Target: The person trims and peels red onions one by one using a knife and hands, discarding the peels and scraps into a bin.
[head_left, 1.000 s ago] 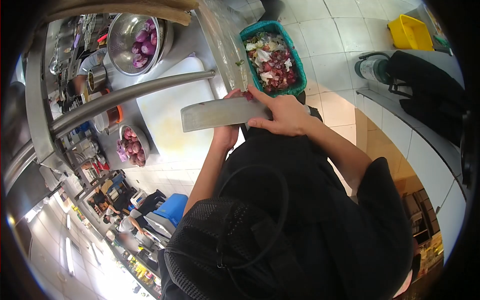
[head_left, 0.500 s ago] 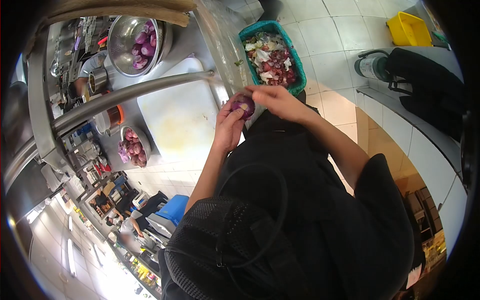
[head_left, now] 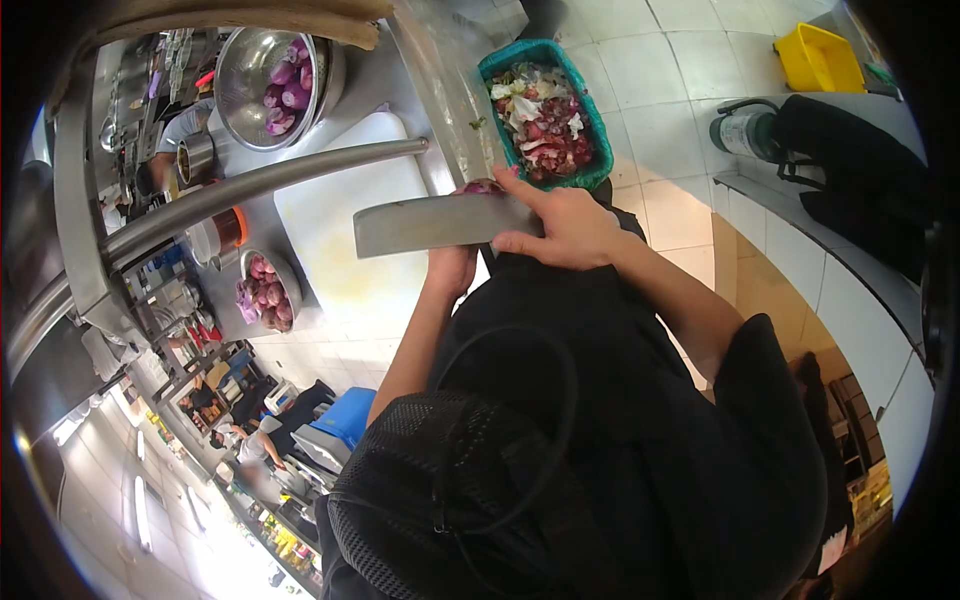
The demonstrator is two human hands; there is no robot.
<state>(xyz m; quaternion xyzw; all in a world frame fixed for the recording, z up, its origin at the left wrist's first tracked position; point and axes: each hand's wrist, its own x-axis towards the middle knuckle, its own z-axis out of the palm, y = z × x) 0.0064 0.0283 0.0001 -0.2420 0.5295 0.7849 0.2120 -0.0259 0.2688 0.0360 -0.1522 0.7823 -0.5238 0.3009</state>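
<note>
A broad, rectangular knife blade (head_left: 425,224) lies flat across the view, its handle end in my right hand (head_left: 575,225). My right fingers close around that end, with thumb and forefinger reaching toward the onion. Behind the blade, my left hand (head_left: 455,268) holds a red onion (head_left: 478,187). Only the onion's top edge shows above the steel, and the left fingers are mostly hidden. Both hands are in front of my body, beside the edge of a white cutting board (head_left: 350,215).
A teal-lined bin (head_left: 603,135) of peelings stands beyond my hands. On the metal counter are a steel colander (head_left: 232,110) of peeled onions and a bowl (head_left: 290,285) of unpeeled ones. A metal rail (head_left: 270,190) crosses above the board. A person (head_left: 258,448) works farther off.
The knife blade has swung into full view across the onion, which was exposed before. My right hand has turned and shifted slightly. More red peel shows in the bin.
</note>
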